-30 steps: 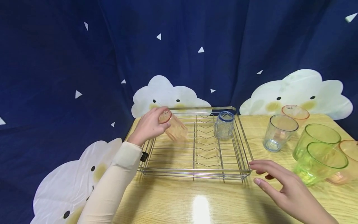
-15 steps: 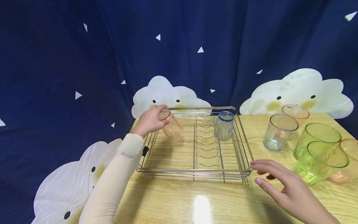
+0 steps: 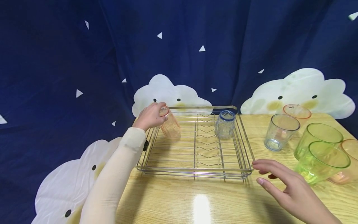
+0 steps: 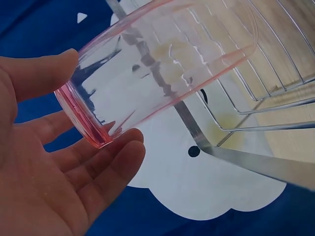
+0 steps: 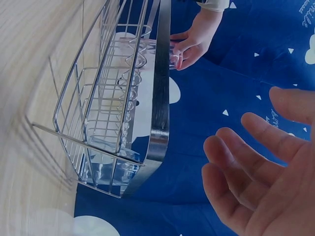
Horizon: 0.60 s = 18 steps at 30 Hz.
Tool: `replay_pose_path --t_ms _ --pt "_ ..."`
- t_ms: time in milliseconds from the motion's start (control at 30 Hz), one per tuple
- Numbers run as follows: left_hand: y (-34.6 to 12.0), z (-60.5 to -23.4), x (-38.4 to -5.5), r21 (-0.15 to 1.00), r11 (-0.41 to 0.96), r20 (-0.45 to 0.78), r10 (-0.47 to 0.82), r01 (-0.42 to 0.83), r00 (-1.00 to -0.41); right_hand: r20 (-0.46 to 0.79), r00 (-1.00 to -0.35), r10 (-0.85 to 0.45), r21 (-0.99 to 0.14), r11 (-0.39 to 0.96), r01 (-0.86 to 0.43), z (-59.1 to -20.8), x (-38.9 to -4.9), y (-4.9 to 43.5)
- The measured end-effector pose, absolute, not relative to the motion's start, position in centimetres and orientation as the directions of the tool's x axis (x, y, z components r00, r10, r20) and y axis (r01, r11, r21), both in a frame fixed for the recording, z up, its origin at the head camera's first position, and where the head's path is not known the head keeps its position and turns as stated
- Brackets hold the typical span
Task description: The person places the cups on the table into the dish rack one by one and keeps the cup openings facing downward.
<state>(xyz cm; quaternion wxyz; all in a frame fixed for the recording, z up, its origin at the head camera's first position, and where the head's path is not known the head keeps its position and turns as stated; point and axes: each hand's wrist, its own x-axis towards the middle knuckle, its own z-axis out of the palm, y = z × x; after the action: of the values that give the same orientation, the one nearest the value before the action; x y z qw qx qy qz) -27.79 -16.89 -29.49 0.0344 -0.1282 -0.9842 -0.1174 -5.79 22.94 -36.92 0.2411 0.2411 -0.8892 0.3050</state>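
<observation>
My left hand (image 3: 151,117) pinches the thick base of a clear pink drinking glass (image 3: 172,128) over the back left corner of a wire dish rack (image 3: 179,170). The glass leans, base up and mouth down. In the left wrist view the thumb lies on one side of its base (image 4: 86,118) and the fingers curl against the other. An upturned blue glass (image 3: 224,128) stands at the rack's back right. Beside the front right corner, my right hand (image 3: 289,186) hovers with loosely bent fingers and holds nothing; the right wrist view shows its fingers (image 5: 234,162) apart from the rack.
Upright glasses stand on the table right of the rack: a pale blue one (image 3: 275,137), an orange-rimmed one (image 3: 297,112) behind it, two green ones (image 3: 303,146) and another orange one (image 3: 346,172). A dark blue curtain (image 3: 179,46) hangs behind the wooden table (image 3: 167,199).
My left hand has moved slightly back and tipped the pink glass more upright, its mouth shifting left over the rack. The right hand has stayed by the rack's front corner.
</observation>
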Motion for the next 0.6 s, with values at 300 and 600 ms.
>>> replay_pose_path --t_ms 300,600 --pt "-17.2 -30.0 -29.0 0.226 0.944 0.066 0.230 0.239 -0.971 0.575 -0.763 -0.295 -0.430 0.685 -0.588 -37.1 -6.0 22.9" --pt "-17.1 -29.9 -30.4 0.217 0.954 0.036 0.203 0.206 -0.978 0.570 -0.767 -0.295 -0.426 0.692 -0.583 -37.2 -5.9 22.9"
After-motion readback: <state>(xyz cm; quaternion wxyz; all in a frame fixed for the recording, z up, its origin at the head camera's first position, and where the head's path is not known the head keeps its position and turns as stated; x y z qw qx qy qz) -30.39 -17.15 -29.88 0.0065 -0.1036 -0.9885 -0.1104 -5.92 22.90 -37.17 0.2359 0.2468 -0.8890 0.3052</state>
